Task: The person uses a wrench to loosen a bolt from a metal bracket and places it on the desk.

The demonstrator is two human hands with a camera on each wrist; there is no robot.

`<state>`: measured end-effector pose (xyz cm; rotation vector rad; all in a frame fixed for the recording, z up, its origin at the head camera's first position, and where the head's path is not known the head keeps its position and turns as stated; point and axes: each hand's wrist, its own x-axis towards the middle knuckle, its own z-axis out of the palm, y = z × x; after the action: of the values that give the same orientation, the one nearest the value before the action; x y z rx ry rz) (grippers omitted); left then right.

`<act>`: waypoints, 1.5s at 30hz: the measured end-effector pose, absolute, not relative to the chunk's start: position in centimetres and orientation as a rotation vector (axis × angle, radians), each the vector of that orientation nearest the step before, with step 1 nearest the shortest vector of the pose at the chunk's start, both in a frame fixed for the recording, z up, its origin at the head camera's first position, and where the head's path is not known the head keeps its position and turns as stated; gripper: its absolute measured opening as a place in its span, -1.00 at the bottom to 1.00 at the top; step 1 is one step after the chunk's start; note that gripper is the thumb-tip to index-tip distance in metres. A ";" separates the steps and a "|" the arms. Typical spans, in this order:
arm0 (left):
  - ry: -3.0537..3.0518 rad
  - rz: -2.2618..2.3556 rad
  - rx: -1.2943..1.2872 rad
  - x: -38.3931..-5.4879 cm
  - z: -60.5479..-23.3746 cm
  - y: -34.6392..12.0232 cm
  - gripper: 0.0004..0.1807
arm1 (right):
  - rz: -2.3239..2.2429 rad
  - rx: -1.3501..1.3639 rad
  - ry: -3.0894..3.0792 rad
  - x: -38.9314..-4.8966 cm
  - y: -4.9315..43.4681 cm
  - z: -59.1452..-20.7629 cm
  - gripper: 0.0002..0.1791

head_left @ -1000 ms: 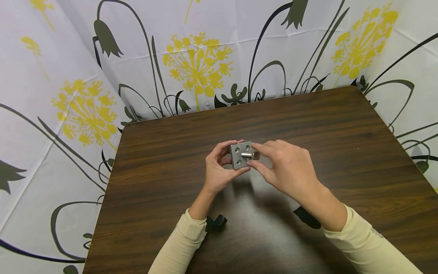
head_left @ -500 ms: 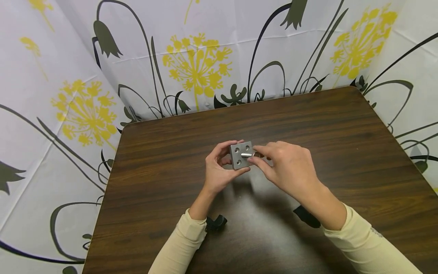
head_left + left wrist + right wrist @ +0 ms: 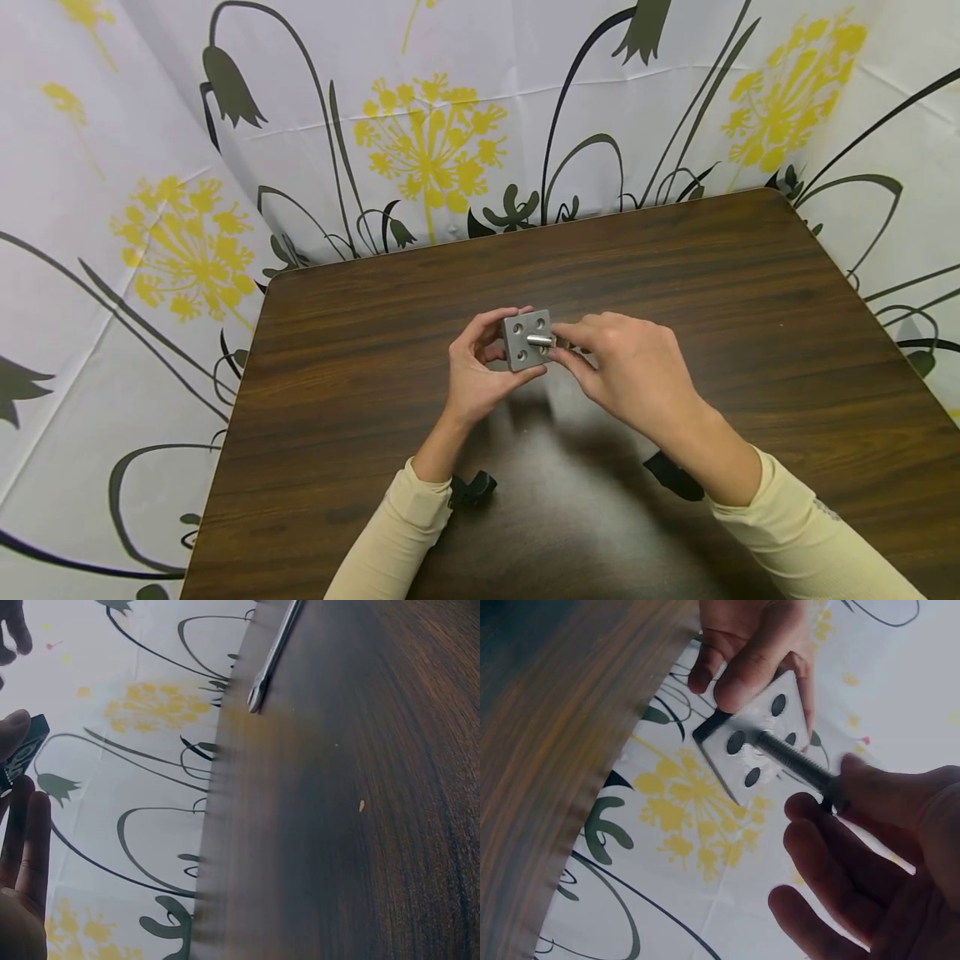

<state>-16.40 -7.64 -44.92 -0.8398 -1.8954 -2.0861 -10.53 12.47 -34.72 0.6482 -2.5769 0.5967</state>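
Observation:
A square grey metal plate [image 3: 526, 342] with several holes is held up above the table by my left hand [image 3: 480, 371], its thumb and fingers gripping the plate's edges. From the middle of the plate juts a threaded bolt [image 3: 799, 759], pointing toward my right hand [image 3: 628, 360]. The thumb and index finger of that hand pinch the bolt at its head end, and they partly cover it. In the left wrist view only a dark side of the plate [image 3: 28, 750] shows, between the left thumb and fingers.
A wood-grain table [image 3: 360, 350] lies under both hands, against a white cloth [image 3: 465, 50] printed with flowers. In the left wrist view a slim metal wrench [image 3: 271, 664] rests on the tabletop. Black wrist mounts [image 3: 474, 489] stick out beside the sleeves.
My right thumb and index finger, farther apart around the bolt's head a second ago, have come together on it and shifted slightly. The left hand and the plate stay almost in place.

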 end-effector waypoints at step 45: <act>-1.915 -2.097 -0.787 -16.2 -44.7 -7.8 -0.17 | 0.613 0.646 -2.525 -10.7 12.4 -35.2 -0.64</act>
<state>-16.22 -7.76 -44.71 -0.7872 -1.9153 -2.0968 -10.72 12.44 -35.18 0.6458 -2.5253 0.6129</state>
